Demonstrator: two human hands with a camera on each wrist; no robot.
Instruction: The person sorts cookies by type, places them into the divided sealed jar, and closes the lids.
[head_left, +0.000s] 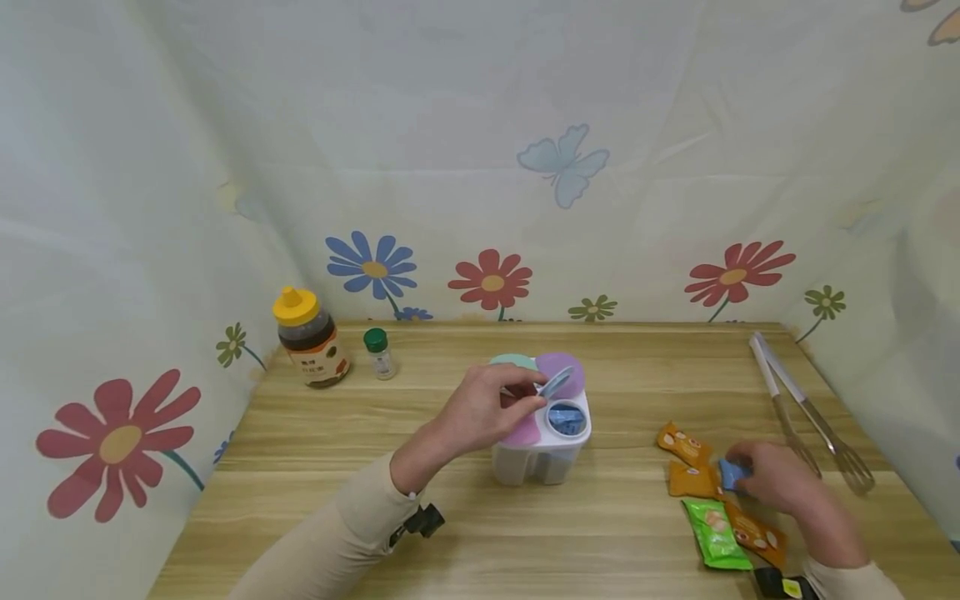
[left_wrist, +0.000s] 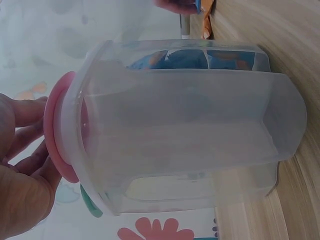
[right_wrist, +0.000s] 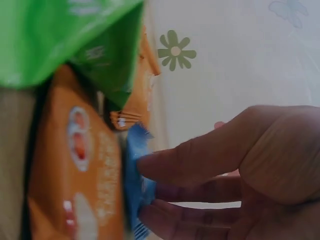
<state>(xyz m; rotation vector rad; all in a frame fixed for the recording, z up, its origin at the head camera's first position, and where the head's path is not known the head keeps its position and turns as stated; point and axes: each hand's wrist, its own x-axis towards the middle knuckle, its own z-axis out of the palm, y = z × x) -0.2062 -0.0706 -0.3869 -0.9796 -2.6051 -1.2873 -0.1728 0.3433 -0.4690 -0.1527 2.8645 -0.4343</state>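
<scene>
My left hand (head_left: 483,408) pinches a light-blue round lid (head_left: 557,382), tilted up beside the open mouth of a compartment in a clear storage box (head_left: 542,462). Inside that compartment lie blue snack packets (head_left: 567,419). The box's other lids are pink (head_left: 525,432), green (head_left: 513,361) and purple (head_left: 562,372). In the left wrist view the pink lid (left_wrist: 60,127) partly covers my fingers, and the blue lid is out of sight. Over on the right, my right hand (head_left: 776,477) pinches a small blue snack packet (right_wrist: 137,175) between thumb and fingers, close beside orange snack packets (head_left: 693,481).
A green snack packet (head_left: 716,533) lies in front, against another orange packet (head_left: 757,533). Farther right are metal tongs or a whisk-like utensil (head_left: 806,408). A yellow-capped syrup bottle (head_left: 313,346) and a green-capped shaker (head_left: 380,354) stand at the back left of the wooden table (head_left: 637,542).
</scene>
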